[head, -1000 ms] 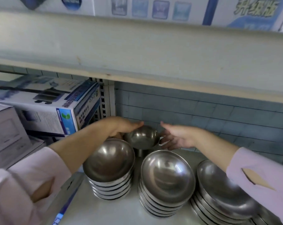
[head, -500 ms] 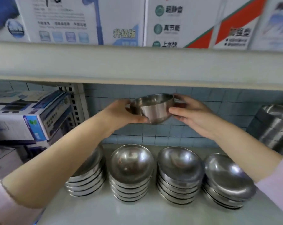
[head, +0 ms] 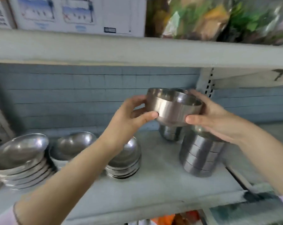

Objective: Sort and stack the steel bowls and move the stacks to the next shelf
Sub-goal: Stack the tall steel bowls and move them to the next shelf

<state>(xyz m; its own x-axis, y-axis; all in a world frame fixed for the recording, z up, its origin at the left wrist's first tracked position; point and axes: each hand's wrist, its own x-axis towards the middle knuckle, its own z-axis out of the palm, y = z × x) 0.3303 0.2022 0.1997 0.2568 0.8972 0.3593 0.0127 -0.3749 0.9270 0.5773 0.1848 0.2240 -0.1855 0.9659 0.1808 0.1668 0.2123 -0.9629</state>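
I am holding the bowl (head: 173, 105) in the air between both hands: my left hand (head: 131, 118) is gripping its wall at 9 o'clock, thumb under the base edge, and my right hand (head: 213, 116) is clasping it at 3 o'clock. The bowl is sitting mouth-up, tilted slightly toward me, above the shelf (head: 153, 181). The tall stack (head: 200, 153) is standing just below my right hand; the shallow stacks (head: 23, 158) are lying at 8 o'clock.
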